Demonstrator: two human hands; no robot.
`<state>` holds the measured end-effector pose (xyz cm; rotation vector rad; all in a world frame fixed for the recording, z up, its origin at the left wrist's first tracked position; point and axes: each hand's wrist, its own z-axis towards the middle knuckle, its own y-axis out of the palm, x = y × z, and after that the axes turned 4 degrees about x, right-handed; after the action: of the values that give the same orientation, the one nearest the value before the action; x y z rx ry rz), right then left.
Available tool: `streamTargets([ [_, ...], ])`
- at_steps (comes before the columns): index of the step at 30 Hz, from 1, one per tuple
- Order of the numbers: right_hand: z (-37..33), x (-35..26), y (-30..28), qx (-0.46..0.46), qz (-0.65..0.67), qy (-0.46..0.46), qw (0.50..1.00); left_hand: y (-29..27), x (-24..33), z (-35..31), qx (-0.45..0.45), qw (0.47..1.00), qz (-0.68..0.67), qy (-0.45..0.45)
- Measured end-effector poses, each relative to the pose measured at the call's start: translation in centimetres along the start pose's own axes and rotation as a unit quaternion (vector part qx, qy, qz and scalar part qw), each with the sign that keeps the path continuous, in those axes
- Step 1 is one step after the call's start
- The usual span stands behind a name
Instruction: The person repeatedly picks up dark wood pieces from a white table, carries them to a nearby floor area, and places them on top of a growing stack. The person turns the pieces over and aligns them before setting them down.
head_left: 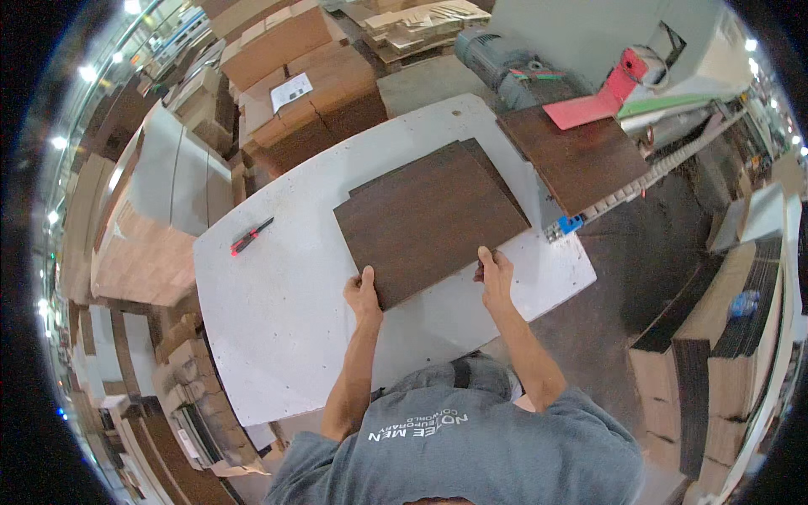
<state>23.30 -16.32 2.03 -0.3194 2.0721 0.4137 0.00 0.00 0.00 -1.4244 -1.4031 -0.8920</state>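
Squarely over the middle of the white worktop (278,311), a flat brown board (433,223) is held at a slant, with its near edge turned toward the person. Its left edge, close to the near corner, is gripped by the left hand (362,296), whose fingers (368,275) are closed on it with the thumb laid on top. The near edge, farther to the right, is pinched by the right hand (497,278), again with the thumb above and the other fingers curled at the rim. Whether the board is raised at all cannot be told. Beneath it, a second brown board (490,168) is left showing along the far and right sides. To the left, well apart from both hands, a red and black screwdriver (251,237) is seen lying on the worktop. Beyond the right corner, another dark board (581,164) is partly overhung by a red guard (589,109), and a motor (505,71) is seen behind. Cardboard boxes (337,84) are stacked past the far edge, one topped with a white sheet (292,93). At the far right, long panels (703,353) are piled.
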Motion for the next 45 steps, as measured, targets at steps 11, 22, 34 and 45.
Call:
streamTargets([
  [11,3.7,-3.1,-1.6,-0.005,0.143,-0.032,0.989,0.3,3.1,2.1,-0.089,0.995,0.044,0.014],
  [22,-12.8,-6.7,10.1,-0.218,0.066,-0.172,0.958,-14.5,1.8,0.0,-0.085,0.989,0.004,-0.122],
  [34,-29.8,-8.2,22.9,-0.345,-0.131,-0.710,0.599,-10.9,-1.4,-4.0,-0.006,0.993,-0.100,-0.060],
  [45,-30.3,-6.2,23.4,-0.328,-0.165,-0.717,0.593,-10.5,-0.7,-4.3,-0.002,0.989,-0.129,-0.072],
])
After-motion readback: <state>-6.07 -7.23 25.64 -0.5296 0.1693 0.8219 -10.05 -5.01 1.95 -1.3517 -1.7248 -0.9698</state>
